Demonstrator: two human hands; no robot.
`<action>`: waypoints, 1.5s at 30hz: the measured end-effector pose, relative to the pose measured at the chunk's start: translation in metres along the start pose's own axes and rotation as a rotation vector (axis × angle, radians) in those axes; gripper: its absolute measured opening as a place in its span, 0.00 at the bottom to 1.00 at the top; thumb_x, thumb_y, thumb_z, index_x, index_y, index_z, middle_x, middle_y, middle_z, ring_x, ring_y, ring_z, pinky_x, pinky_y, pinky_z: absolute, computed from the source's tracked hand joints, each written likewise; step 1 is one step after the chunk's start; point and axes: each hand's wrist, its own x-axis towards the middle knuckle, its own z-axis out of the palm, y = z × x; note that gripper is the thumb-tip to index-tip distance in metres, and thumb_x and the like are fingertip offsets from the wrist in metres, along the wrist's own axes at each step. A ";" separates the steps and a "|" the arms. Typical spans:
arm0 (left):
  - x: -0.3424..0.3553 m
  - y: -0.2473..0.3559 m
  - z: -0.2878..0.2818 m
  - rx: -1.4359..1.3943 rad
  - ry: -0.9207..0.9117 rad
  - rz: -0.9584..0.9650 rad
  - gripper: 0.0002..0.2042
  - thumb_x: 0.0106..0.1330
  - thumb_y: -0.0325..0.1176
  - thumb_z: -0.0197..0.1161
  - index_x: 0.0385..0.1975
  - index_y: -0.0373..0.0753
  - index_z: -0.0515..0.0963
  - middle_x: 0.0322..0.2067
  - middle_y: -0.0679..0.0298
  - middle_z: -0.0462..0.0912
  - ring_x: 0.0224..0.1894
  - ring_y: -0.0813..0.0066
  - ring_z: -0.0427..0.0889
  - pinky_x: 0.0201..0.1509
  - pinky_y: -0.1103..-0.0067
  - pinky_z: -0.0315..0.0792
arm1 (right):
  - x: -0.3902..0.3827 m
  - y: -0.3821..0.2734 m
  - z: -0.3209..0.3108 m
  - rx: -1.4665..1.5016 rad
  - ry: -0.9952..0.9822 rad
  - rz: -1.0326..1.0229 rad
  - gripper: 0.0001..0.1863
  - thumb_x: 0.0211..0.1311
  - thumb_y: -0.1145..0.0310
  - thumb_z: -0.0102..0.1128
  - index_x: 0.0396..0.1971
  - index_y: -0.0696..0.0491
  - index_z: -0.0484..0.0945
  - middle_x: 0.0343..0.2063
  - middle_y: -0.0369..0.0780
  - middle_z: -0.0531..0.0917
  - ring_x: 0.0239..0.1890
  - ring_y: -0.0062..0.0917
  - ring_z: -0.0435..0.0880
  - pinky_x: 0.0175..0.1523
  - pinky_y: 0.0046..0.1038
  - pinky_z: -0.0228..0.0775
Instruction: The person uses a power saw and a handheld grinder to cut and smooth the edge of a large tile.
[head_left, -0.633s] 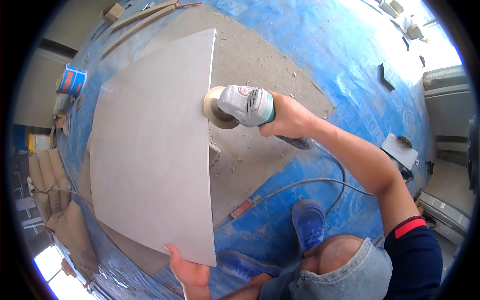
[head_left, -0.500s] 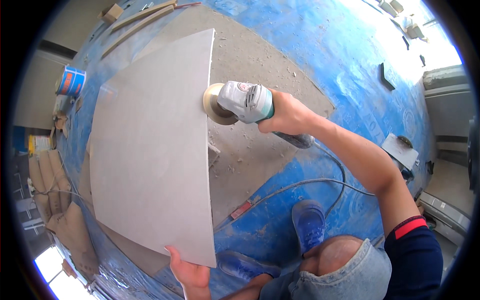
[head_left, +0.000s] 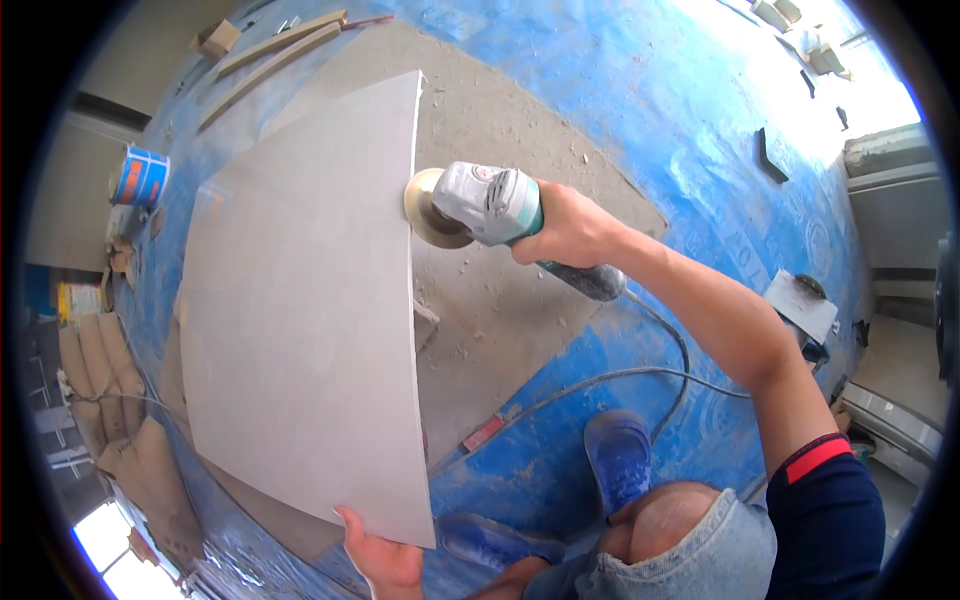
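My right hand point(head_left: 565, 225) is wrapped round an angle grinder point(head_left: 485, 200) with a grey head and teal body. Its pale round disc point(head_left: 425, 205) is at the right edge of a large light-grey tile point(head_left: 300, 290). My left hand point(head_left: 385, 555) grips the tile's lower edge near its bottom-right corner, fingertips partly hidden beneath it. A dusty tan board point(head_left: 520, 130) lies under the tile, strewn with small chips. The grinder's cord point(head_left: 685, 350) loops across the blue floor covering.
My shoes point(head_left: 615, 450) stand below the grinder on the blue sheeting point(head_left: 720, 190). Wood strips point(head_left: 270, 70) lie at the back left; a blue can point(head_left: 140, 175) and brown paper sacks point(head_left: 110, 370) are at the left. A small plate point(head_left: 800, 300) and dark angle piece point(head_left: 770, 155) lie right.
The grinder has edged slightly along the tile's edge, away from my body. Tile and left hand sit a little lower in the picture, as does much of the background.
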 end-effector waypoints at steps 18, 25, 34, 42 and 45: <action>0.001 0.006 -0.003 0.052 0.266 -0.053 0.32 0.79 0.56 0.42 0.71 0.38 0.64 0.70 0.56 0.69 0.72 0.53 0.65 0.77 0.55 0.56 | 0.030 -0.006 -0.016 -0.008 0.002 0.064 0.32 0.40 0.61 0.72 0.50 0.57 0.79 0.39 0.47 0.87 0.43 0.36 0.86 0.52 0.35 0.76; 0.003 0.006 -0.013 0.044 0.213 -0.051 0.32 0.78 0.55 0.46 0.71 0.37 0.63 0.70 0.55 0.69 0.72 0.53 0.66 0.77 0.55 0.56 | 0.005 -0.007 0.001 -0.024 0.040 -0.014 0.35 0.40 0.61 0.73 0.53 0.56 0.77 0.42 0.49 0.87 0.46 0.40 0.86 0.54 0.38 0.77; 0.004 0.005 -0.012 0.049 0.237 -0.031 0.32 0.77 0.54 0.48 0.72 0.37 0.62 0.71 0.54 0.68 0.73 0.52 0.65 0.77 0.54 0.56 | 0.046 0.000 -0.024 -0.011 0.029 0.080 0.29 0.41 0.63 0.71 0.48 0.58 0.80 0.37 0.43 0.86 0.41 0.30 0.84 0.51 0.32 0.76; 0.005 0.006 -0.014 0.050 0.222 -0.048 0.33 0.77 0.56 0.46 0.72 0.37 0.62 0.71 0.54 0.67 0.73 0.52 0.63 0.77 0.54 0.55 | 0.034 0.005 -0.016 0.042 0.012 0.009 0.33 0.41 0.60 0.72 0.51 0.58 0.79 0.40 0.47 0.86 0.45 0.37 0.86 0.53 0.36 0.77; 0.006 0.005 -0.015 0.079 0.226 -0.041 0.33 0.77 0.56 0.46 0.73 0.38 0.62 0.71 0.55 0.66 0.73 0.52 0.63 0.77 0.54 0.54 | 0.030 0.008 -0.012 0.035 0.036 -0.024 0.37 0.41 0.60 0.72 0.55 0.56 0.76 0.44 0.48 0.86 0.48 0.38 0.85 0.55 0.37 0.77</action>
